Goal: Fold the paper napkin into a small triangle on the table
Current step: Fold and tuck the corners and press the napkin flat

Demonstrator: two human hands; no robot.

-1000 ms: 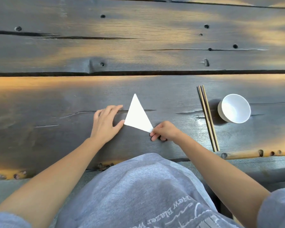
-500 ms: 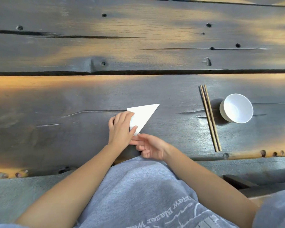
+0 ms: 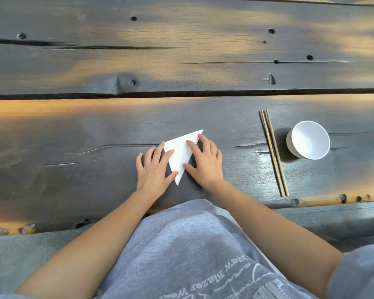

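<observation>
Flat on the dark wooden bench (image 3: 73, 130) lies the paper napkin (image 3: 181, 153), folded into a white triangle. Its sharpest tip points toward the near edge; its far edge slants up to a corner at the far right. The left hand (image 3: 154, 168) presses its left side with fingers spread, holding nothing. The right hand (image 3: 204, 162) lies likewise spread along the right edge, palm down, clasping nothing. Chopsticks (image 3: 273, 152) and a white bowl (image 3: 308, 139) sit well apart to the right.
</observation>
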